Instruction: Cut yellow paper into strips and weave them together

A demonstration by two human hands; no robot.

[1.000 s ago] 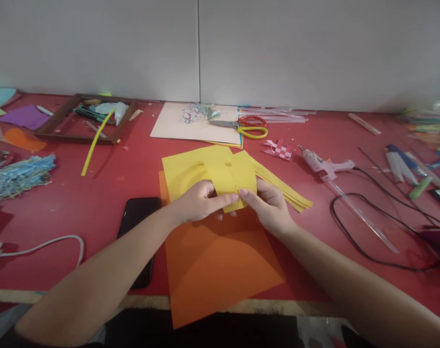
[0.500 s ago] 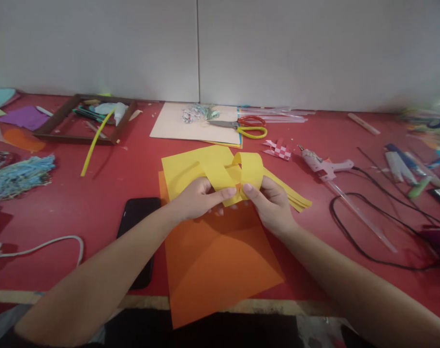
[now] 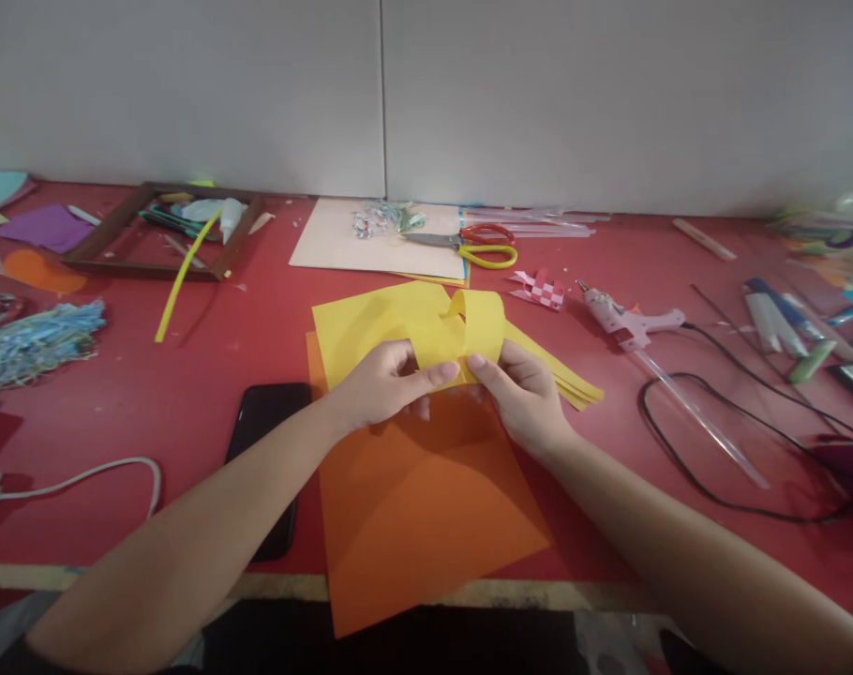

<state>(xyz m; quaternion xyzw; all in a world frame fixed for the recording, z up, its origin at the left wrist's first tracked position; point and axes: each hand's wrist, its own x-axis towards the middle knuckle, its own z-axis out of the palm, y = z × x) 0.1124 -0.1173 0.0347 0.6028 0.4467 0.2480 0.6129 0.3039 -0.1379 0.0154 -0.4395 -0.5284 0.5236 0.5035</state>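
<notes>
Both hands pinch one curled yellow paper strip [image 3: 484,323] between thumbs and fingers. My left hand [image 3: 398,382] grips its left part, and my right hand [image 3: 521,384] grips the right part, where the paper loops upward. The two thumbs are close to each other on the near edge. Beneath and behind lies a flat yellow sheet [image 3: 349,328], on top of an orange sheet [image 3: 426,525]. Several narrow yellow strips [image 3: 563,375] stick out to the right, beyond my right hand.
A black phone [image 3: 272,412] lies beside my left forearm. Scissors [image 3: 461,244] rest on pale sheets [image 3: 328,239] behind. A pink woven piece [image 3: 541,290] and a glue gun [image 3: 627,323] with looping cord are right. A brown frame [image 3: 110,225] stands back left.
The two parts of the yellow paper have come together between the thumbs, closing the gap. The right-hand loop has shifted slightly left. Both hands still hold the paper.
</notes>
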